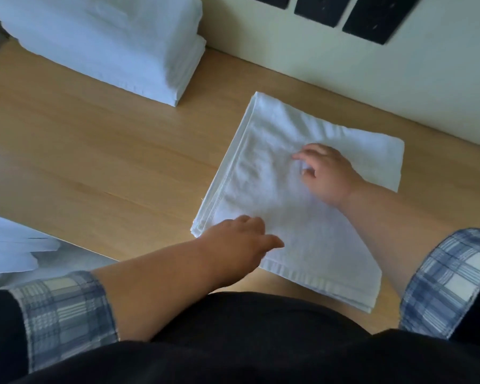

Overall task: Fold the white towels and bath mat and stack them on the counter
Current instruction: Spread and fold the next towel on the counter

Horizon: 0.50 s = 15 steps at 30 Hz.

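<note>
A white towel [269, 173], folded into a flat rectangle of several layers, lies on the wooden counter [94, 162] right of centre. My left hand [239, 239] rests palm down on the towel's near left corner, fingers spread. On the middle of the towel sits my right hand [324, 173], fingers curled and pressing the cloth. Neither hand grips anything. A tall stack of folded white towels [108, 42] stands at the counter's far left.
A pale wall [344, 67] runs along the counter's back edge, with dark panels [377, 18] on it. More white cloth [9, 245] lies below the counter's near left edge. My dark apron and plaid sleeves fill the bottom of the view.
</note>
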### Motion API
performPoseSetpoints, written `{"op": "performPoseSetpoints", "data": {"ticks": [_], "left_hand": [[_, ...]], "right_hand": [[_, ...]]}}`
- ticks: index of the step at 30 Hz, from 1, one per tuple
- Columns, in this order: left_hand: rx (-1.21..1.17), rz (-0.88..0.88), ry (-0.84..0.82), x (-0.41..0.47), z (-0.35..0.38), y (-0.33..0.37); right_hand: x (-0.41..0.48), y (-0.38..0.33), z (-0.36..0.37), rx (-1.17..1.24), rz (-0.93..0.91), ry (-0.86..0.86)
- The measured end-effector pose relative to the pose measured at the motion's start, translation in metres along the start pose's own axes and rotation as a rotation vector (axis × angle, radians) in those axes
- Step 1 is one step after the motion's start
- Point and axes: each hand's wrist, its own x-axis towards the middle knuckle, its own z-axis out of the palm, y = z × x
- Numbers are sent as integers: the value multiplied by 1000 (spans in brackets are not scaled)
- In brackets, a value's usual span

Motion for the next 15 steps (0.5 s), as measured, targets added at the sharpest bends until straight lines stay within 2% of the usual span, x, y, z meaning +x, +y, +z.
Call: {"op": "performPoseSetpoints", "data": {"ticks": [1, 3, 6, 9, 12, 15], "left_hand": [[65, 11, -55, 6, 4, 5], [188, -94, -94, 16, 12, 11], [260, -237, -106, 32, 11, 14], [239, -371, -104, 52, 1, 7], [141, -462, -95, 75, -12, -3], [-47, -461, 32, 93, -25, -3]], "right_hand": [[-5, 7, 1, -35, -29, -60], [-9, 19, 1, -63, -22, -115], [-10, 39, -4, -72, 122, -139], [-23, 61, -9, -73, 266, -150], [-54, 72, -9, -67, 333, -148], [-101, 70, -4, -2, 353, -93]]}}
